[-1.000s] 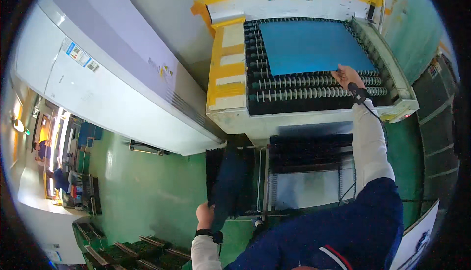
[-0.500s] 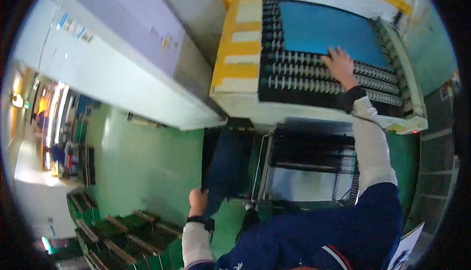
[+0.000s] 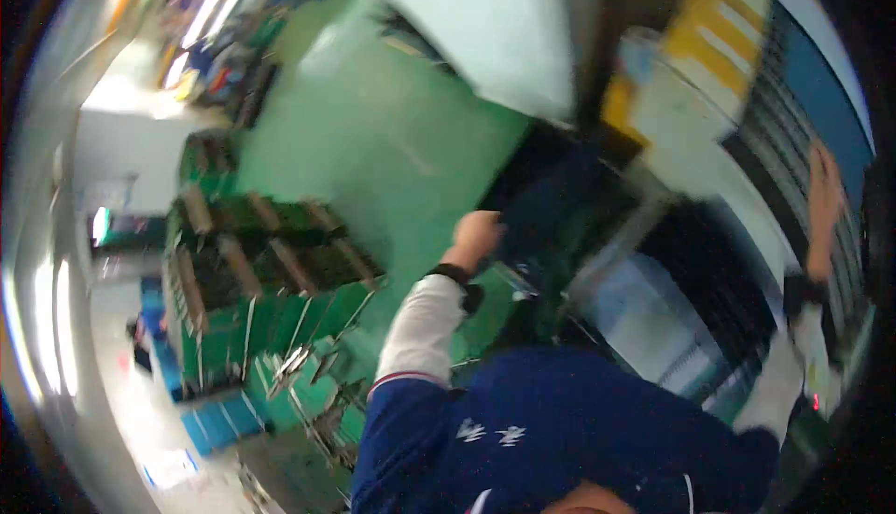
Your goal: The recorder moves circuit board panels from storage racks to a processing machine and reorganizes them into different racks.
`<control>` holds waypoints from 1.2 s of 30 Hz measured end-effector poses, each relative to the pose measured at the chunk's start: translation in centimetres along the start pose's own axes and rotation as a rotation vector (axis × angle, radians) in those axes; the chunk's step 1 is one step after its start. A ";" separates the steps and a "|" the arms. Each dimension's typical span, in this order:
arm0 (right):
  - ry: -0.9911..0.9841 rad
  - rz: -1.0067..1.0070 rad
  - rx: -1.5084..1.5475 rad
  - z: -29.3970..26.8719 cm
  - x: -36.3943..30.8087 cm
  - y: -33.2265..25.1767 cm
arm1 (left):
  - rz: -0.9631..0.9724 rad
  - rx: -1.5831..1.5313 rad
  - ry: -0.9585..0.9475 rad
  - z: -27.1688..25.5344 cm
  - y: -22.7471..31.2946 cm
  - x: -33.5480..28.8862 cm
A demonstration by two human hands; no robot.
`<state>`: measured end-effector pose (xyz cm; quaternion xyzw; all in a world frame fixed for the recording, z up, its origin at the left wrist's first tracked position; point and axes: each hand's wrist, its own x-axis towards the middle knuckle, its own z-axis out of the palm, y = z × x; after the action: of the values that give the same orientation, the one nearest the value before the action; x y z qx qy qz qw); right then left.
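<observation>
My left hand [image 3: 476,237] is closed at the near edge of a dark, flat panel [image 3: 569,201], low and left of the roller machine. Motion blur hides the panel's outline and the exact grip. Far to the right, my right hand [image 3: 824,198] is stretched out with its fingers extended. It lies over the machine's rows of rollers [image 3: 789,136], at the near edge of a flat blue sheet [image 3: 821,80]. From this view I cannot tell whether the palm presses on the sheet or only on the rollers.
The roller machine's pale body [image 3: 691,117] has yellow stripes. Below it stands a rack with a dark top and pale sheet [image 3: 653,313]. A white cabinet [image 3: 485,28] juts in above. Green racks with brown bars [image 3: 271,253] stand left on the green floor [image 3: 411,140].
The view has swung left, so the machine and my right hand now appear at the far right, and more of the green racks shows. My left hand remains closed at the dark panel.
</observation>
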<state>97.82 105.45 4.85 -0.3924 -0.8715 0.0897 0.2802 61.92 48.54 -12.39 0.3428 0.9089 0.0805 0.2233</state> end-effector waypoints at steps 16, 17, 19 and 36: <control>-0.869 -0.846 0.219 24.6 -16.7 -39.1 | 0.073 -0.117 0.048 1.3 1.4 0.7; -0.825 -0.822 0.273 24.8 -17.1 -40.0 | 0.056 -0.137 0.077 1.9 1.3 0.4; -0.735 -0.758 0.373 24.2 -17.4 -40.8 | 0.053 -0.225 0.133 1.7 0.9 -0.1; -1.272 0.687 1.092 29.6 -25.5 -45.0 | -0.223 -0.351 0.171 -5.4 -3.9 -3.4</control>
<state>66.43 58.18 -13.33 -0.3196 -0.5329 0.7692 -0.1490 59.42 43.35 -7.57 0.1882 0.9289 0.2410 0.2089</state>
